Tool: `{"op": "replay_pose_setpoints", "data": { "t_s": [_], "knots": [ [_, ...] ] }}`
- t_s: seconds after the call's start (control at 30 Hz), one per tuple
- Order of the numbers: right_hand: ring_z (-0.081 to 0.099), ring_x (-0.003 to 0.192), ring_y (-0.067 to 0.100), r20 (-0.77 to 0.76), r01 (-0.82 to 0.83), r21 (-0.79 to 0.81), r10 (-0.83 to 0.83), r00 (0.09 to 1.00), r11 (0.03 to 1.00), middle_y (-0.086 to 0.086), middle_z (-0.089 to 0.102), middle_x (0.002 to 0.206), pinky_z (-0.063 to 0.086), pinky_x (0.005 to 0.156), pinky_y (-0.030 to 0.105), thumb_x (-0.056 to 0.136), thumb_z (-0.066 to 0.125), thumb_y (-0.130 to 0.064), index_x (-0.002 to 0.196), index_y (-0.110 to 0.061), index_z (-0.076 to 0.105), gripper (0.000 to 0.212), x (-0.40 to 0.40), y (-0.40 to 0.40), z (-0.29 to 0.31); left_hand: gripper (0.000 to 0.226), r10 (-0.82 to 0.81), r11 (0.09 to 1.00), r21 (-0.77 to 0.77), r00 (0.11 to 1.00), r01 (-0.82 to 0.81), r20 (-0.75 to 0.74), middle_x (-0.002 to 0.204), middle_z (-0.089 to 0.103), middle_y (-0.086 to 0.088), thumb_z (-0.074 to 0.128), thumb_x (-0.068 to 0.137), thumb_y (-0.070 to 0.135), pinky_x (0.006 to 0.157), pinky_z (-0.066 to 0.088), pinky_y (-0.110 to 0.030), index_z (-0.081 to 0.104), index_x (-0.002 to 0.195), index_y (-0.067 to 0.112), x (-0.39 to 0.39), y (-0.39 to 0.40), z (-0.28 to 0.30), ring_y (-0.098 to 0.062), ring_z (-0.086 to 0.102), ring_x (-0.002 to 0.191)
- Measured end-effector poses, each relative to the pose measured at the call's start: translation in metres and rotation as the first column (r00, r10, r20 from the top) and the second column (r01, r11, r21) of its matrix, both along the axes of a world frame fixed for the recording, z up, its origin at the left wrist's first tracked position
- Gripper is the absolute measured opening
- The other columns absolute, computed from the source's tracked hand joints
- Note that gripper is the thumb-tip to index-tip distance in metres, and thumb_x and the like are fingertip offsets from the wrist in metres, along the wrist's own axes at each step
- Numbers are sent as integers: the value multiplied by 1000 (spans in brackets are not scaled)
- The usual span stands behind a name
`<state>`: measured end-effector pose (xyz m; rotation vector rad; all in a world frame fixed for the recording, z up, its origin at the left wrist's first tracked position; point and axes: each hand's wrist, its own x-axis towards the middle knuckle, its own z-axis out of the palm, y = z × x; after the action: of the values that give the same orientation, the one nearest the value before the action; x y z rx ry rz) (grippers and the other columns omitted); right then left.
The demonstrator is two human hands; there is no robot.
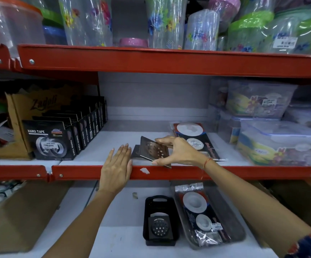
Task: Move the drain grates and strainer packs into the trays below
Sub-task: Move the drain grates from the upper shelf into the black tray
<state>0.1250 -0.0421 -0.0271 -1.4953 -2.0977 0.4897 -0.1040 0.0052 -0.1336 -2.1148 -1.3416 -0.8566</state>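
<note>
On the middle shelf my right hand (177, 151) grips a square metal drain grate (153, 150) and holds it tilted up on its edge. A second grate (135, 152) lies flat beneath it. My left hand (116, 168) rests flat on the red shelf lip, fingers together, holding nothing. Strainer packs (193, 135) lie stacked behind my right hand. On the lower shelf a black tray (148, 207) holds one drain grate (159, 227). Beside it a clear tray (232, 222) holds a strainer pack (201, 213).
Black nano tape boxes (58, 138) stand in a row at the left of the middle shelf. Clear lidded containers (281, 140) fill its right side. Cardboard boxes (20, 216) sit at both ends of the lower shelf. A red shelf lip (244, 172) runs across the front.
</note>
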Motion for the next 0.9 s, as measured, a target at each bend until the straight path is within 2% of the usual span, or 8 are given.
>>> {"op": "replay_pose_setpoints", "data": {
  "t_s": [0.1, 0.2, 0.37, 0.5, 0.63, 0.77, 0.83, 0.9],
  "knots": [
    [51, 124, 4, -41, -24, 5, 25, 999, 1000, -10, 54, 137, 38, 111, 29, 57, 83, -54, 137, -22, 50, 92, 2, -27, -8, 55, 18, 998, -57, 1000, -18, -3, 144, 47, -12, 17, 101, 31, 115, 27, -45, 45, 139, 3, -1, -8, -4, -24, 42, 136],
    [51, 123, 2, -19, -52, 13, 52, 998, 999, -15, 54, 134, 38, 111, 28, 56, 81, -57, 136, -25, 52, 91, 3, -52, -20, 53, 16, 997, -78, 1000, -15, 6, 149, 41, -10, 21, 100, 32, 117, 23, -46, 40, 143, 6, -3, -19, -9, -25, 36, 140],
    [52, 120, 0, 16, -95, -12, 96, 995, 995, -13, 55, 130, 40, 109, 25, 54, 81, -58, 134, -24, 54, 91, 1, -73, -51, 52, 31, 994, -104, 999, -29, 15, 147, 44, -10, 23, 100, 33, 117, 22, -46, 43, 141, 8, 0, -23, -9, -26, 37, 139],
    [50, 122, 4, 125, -75, -78, 84, 989, 994, -13, 51, 133, 37, 109, 27, 50, 76, -67, 137, -24, 50, 100, -1, -69, -83, 51, 23, 997, -81, 998, -18, 56, 146, 46, -8, 23, 100, 32, 118, 21, -46, 44, 140, 8, 1, -22, -13, -25, 37, 139],
    [54, 117, 13, 254, -22, -141, 58, 966, 990, -5, 56, 130, 44, 104, 34, 55, 76, -66, 136, -21, 50, 97, 1, -52, -119, 52, -7, 1000, -18, 998, 8, 61, 147, 44, -7, 22, 100, 32, 118, 21, -47, 43, 141, 8, 1, -15, -17, -24, 37, 139],
    [58, 114, 19, 394, 77, -218, 16, 919, 973, 1, 60, 128, 49, 97, 34, 54, 73, -69, 133, -19, 50, 96, 10, -27, -154, 51, -12, 996, 91, 999, 7, 51, 149, 41, -8, 27, 99, 32, 117, 22, -47, 41, 142, 8, 0, -4, -25, -24, 36, 139],
    [60, 110, 21, 422, 87, -259, 31, 906, 962, 3, 61, 124, 51, 93, 34, 54, 75, -66, 129, -18, 51, 92, 13, -12, -172, 53, 10, 988, 156, 999, -15, 31, 149, 41, -8, 26, 98, 34, 116, 24, -48, 39, 143, 9, 0, 4, -30, -24, 36, 139],
    [57, 113, 26, 437, 78, -281, 55, 898, 957, 8, 58, 125, 48, 95, 35, 59, 78, -57, 128, -16, 51, 85, 13, 1, -185, 53, 32, 974, 225, 999, -37, 23, 148, 42, -8, 26, 98, 35, 115, 25, -47, 38, 143, 9, -1, 10, -35, -24, 37, 138]
  ]
}}
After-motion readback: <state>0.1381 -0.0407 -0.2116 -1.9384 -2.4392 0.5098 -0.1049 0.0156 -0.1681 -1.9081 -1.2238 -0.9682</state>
